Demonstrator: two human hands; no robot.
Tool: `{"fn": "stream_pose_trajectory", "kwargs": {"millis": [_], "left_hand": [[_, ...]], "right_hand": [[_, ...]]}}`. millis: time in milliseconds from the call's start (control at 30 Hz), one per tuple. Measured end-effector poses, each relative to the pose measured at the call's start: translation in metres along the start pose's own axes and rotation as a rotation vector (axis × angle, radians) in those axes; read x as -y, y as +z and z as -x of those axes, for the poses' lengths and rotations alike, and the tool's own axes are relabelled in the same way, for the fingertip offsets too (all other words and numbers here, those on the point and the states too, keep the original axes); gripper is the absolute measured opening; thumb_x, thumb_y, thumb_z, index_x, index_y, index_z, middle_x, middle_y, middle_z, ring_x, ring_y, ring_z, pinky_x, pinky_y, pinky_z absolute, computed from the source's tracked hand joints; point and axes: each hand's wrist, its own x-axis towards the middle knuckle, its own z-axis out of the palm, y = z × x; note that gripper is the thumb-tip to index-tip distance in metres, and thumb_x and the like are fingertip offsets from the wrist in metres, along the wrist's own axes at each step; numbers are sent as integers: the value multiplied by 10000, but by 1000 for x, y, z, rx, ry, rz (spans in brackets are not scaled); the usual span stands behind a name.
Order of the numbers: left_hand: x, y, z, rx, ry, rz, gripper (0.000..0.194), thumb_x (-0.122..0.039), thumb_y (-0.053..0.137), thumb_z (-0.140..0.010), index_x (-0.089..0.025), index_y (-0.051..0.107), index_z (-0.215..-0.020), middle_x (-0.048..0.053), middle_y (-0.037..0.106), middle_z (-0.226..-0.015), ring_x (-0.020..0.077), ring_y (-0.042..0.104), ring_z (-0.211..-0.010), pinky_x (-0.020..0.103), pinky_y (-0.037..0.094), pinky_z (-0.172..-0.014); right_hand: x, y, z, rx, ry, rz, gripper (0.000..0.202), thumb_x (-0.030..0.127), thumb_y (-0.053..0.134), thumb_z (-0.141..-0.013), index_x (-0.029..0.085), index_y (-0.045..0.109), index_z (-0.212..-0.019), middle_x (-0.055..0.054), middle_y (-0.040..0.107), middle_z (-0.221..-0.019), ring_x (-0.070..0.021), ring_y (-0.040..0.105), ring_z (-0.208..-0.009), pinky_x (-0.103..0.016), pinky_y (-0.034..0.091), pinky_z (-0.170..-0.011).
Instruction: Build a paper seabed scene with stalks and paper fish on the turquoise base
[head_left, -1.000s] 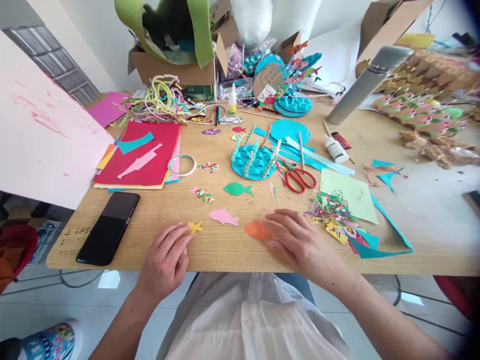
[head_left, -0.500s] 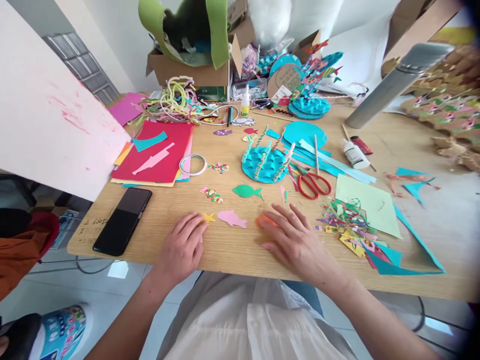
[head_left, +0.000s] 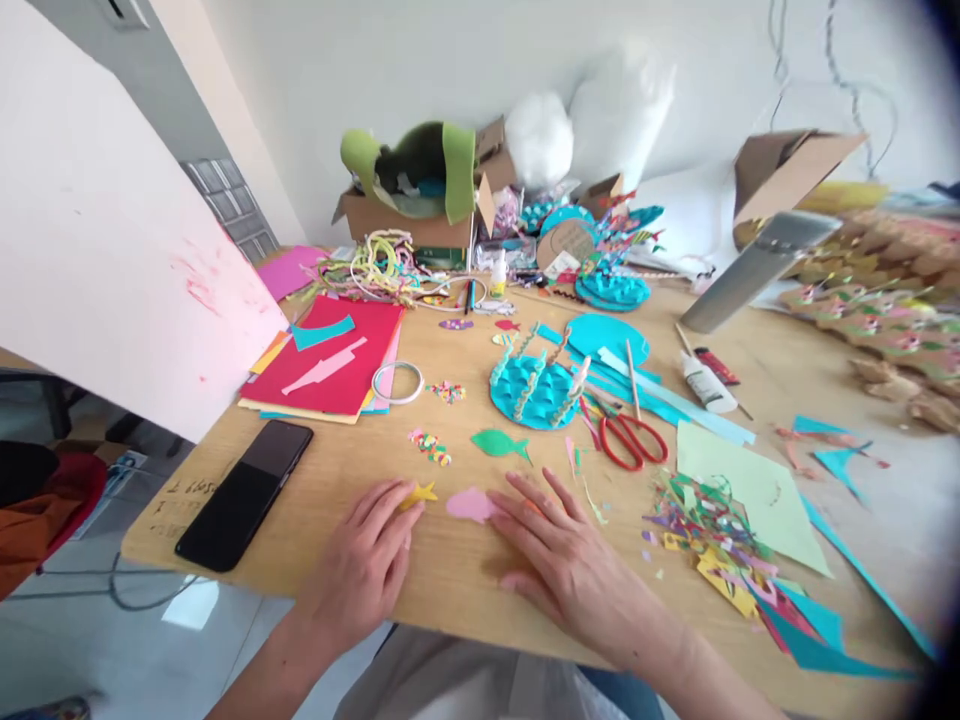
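Note:
My left hand (head_left: 369, 550) rests on the table, its fingertips on a yellow paper fish (head_left: 424, 494) whose tail pokes out. My right hand (head_left: 559, 560) lies flat with its fingers spread; an orange paper piece (head_left: 532, 507) shows beneath them, mostly covered. Between the hands is a pink paper fish (head_left: 468, 505), its right end touched by the right fingertips. Above it lies a green paper fish (head_left: 498, 443). Farther back stands a blue scalloped disc (head_left: 531, 392) with twisted stems rising from it. Red-handled scissors (head_left: 632, 442) lie to its right.
A black phone (head_left: 244, 495) and red paper sheets (head_left: 337, 365) are at the left. Paper scraps (head_left: 709, 535) and a pale green sheet (head_left: 750, 490) lie right. A grey cylinder (head_left: 757, 270) stands behind the glue bottle (head_left: 707, 383). Boxes line the back.
The view has tilted up, so the table sits lower. My right hand has shifted left and now reaches the pink fish's end. My left hand remains at the yellow fish.

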Motion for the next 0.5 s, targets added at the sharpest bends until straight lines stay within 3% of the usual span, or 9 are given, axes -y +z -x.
{"fn": "stream_pose_trajectory", "kwargs": {"millis": [133, 267, 333, 400, 500], "left_hand": [[8, -23, -33, -55, 48, 86, 378, -122, 461, -928, -166, 555, -1291, 117, 551, -1355, 219, 500, -1270, 369, 464, -1056], [30, -31, -108, -50, 75, 153, 287, -185, 465, -950, -176, 634, -1182, 91, 614, -1281, 202, 540, -1223, 387, 439, -1071], [45, -22, -157, 39, 30, 204, 254, -219, 516, -927, -178, 672, -1124, 71, 667, -1199, 193, 590, -1153, 358, 455, -1044], [62, -7, -208, 193, -140, 218, 242, -226, 575, -887, -207, 692, -1098, 41, 688, -1177, 190, 611, -1130, 322, 462, -1027], [88, 19, -272, 244, -272, 173, 237, -248, 594, -889, -175, 688, -1093, 79, 696, -1121, 225, 640, -1054, 345, 501, -958]], "right_hand": [[-1, -23, 1, -96, 14, -44, 367, 396, 568, -902, 221, 638, -1216, -103, 646, -1281, -304, 495, -1308, -532, 486, -1040], [-19, -63, -2, -227, 82, -121, 382, 294, 570, -909, 269, 574, -1290, -99, 661, -1235, -277, 537, -1254, -459, 532, -968], [-41, -88, -15, -342, 114, -143, 325, 261, 594, -895, 292, 611, -1219, -78, 700, -1129, -271, 602, -1152, -462, 525, -948], [-74, -109, -40, -396, 177, -177, 202, 302, 603, -888, 274, 673, -1075, -69, 722, -1005, -256, 657, -1010, -444, 538, -886], [-133, -126, -97, -286, 329, -248, 194, 381, 617, -861, 235, 710, -950, -56, 737, -960, -221, 683, -900, -382, 554, -823]]}}
